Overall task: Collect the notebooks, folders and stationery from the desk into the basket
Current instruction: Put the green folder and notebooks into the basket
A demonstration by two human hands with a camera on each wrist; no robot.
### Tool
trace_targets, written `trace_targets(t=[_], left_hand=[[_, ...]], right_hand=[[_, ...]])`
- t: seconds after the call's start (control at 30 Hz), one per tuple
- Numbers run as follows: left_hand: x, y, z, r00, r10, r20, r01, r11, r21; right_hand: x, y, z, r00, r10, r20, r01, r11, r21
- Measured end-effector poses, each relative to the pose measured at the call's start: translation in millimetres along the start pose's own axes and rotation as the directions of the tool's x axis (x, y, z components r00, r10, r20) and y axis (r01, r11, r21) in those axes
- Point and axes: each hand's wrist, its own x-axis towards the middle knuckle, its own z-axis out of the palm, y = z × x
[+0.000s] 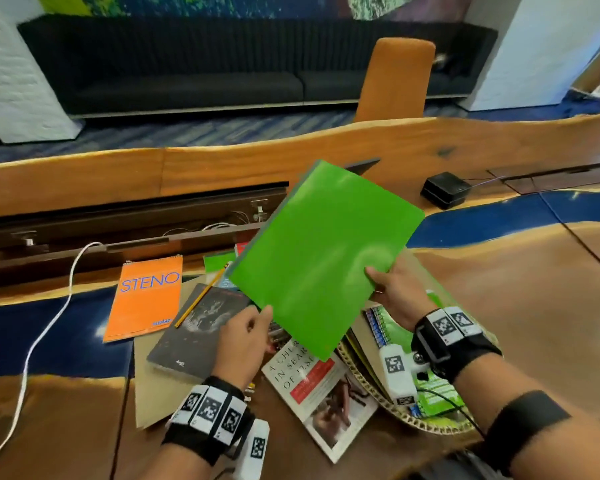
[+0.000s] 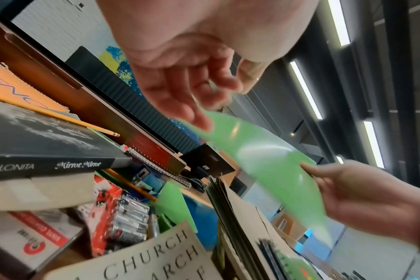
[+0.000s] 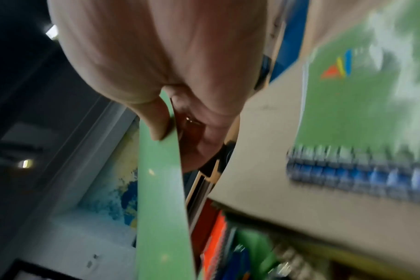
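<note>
A bright green folder [image 1: 323, 254] hangs tilted above the desk clutter. My right hand [image 1: 381, 282] pinches its right edge, thumb on top; the right wrist view shows the thumb pressed on the folder [image 3: 161, 189]. My left hand [image 1: 257, 327] is at the folder's lower left edge with relaxed fingers [image 2: 192, 106], barely touching the folder [image 2: 264, 157]. The woven basket [image 1: 440, 429] sits under my right wrist. It holds a green spiral notebook [image 1: 381, 323] and brown folders. On the desk lie an orange STENO pad [image 1: 146, 296], a pencil [image 1: 201, 296] and a dark book [image 1: 198, 330].
A white paperback [image 1: 319, 386] lies beside the basket, and a pack of batteries [image 2: 127, 217] lies under the dark book's edge. A white cable [image 1: 49, 327] crosses the left side. The open cable tray [image 1: 136, 220] and a black box [image 1: 445, 189] are further back.
</note>
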Motion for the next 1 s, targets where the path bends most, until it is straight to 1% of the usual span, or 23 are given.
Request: trace_targets(t=[0.07, 0.13, 0.17, 0.2, 0.27, 0.37, 0.43, 0.5, 0.57, 0.63, 0.7, 0.77, 0.83, 0.9, 1.0], left_hand=[[10.2, -5.6, -3.6, 0.993, 0.037, -0.116, -0.030, 0.998, 0.063], [22.0, -10.0, -5.5, 0.980, 0.061, -0.192, -0.043, 0.994, 0.099], [26.5, -10.0, -5.7, 0.979, 0.063, -0.194, -0.042, 0.993, 0.111], [30.3, -10.4, -5.3, 0.982, 0.051, -0.180, -0.027, 0.991, 0.132], [35.3, -9.8, -4.7, 0.993, -0.039, -0.108, 0.055, 0.986, 0.156], [40.6, -3.2, -3.6, 0.985, -0.169, 0.038, 0.163, 0.979, 0.124], [42.1, 6.0, -1.7, 0.981, -0.169, 0.097, 0.164, 0.985, 0.057], [42.0, 12.5, 0.6, 0.984, -0.131, 0.124, 0.134, 0.991, -0.015], [43.9, 11.9, 2.2, 0.990, -0.105, 0.100, 0.111, 0.992, -0.063], [46.2, 11.0, 2.9, 0.994, -0.098, 0.041, 0.101, 0.991, -0.089], [46.2, 16.6, 3.0, 0.996, -0.090, -0.009, 0.089, 0.992, -0.092], [46.9, 21.8, 3.4, 0.996, -0.074, -0.048, 0.069, 0.993, -0.097], [48.3, 23.0, 2.5, 0.994, -0.063, -0.087, 0.055, 0.994, -0.095], [51.4, 18.8, -0.1, 0.989, -0.071, -0.127, 0.058, 0.992, -0.108], [54.5, 15.0, -6.6, 0.981, -0.077, -0.177, 0.058, 0.992, -0.111]], right_hand=[[-3.7, -2.9, -11.7, 0.999, -0.047, 0.012, 0.048, 0.984, -0.173], [-8.4, -5.5, -20.4, 0.997, -0.069, 0.030, 0.074, 0.967, -0.244], [-10.4, -6.0, -24.3, 0.997, -0.070, 0.044, 0.078, 0.964, -0.255], [-11.6, -5.9, -28.1, 0.996, -0.066, 0.059, 0.079, 0.963, -0.258], [-12.5, -5.1, -35.3, 0.994, -0.065, 0.090, 0.088, 0.956, -0.280], [-9.8, -3.7, -42.7, 0.978, -0.122, 0.171, 0.172, 0.931, -0.322], [-6.0, -4.6, -43.5, 0.961, -0.144, 0.237, 0.222, 0.910, -0.350], [0.4, -5.6, -43.4, 0.949, -0.137, 0.283, 0.248, 0.879, -0.407], [11.2, -3.9, -43.4, 0.952, -0.108, 0.286, 0.237, 0.852, -0.467], [23.4, -2.9, -43.7, 0.964, -0.078, 0.254, 0.207, 0.819, -0.535], [37.6, -4.1, -44.9, 0.974, -0.102, 0.203, 0.212, 0.730, -0.650], [51.7, -5.1, -47.5, 0.983, -0.124, 0.133, 0.182, 0.637, -0.749], [61.7, -5.9, -50.0, 0.990, -0.102, 0.093, 0.134, 0.552, -0.823], [69.7, -3.1, -53.5, 0.992, -0.049, 0.120, 0.130, 0.411, -0.903], [70.3, 2.5, -51.4, 0.979, 0.134, 0.157, 0.136, 0.150, -0.979]])
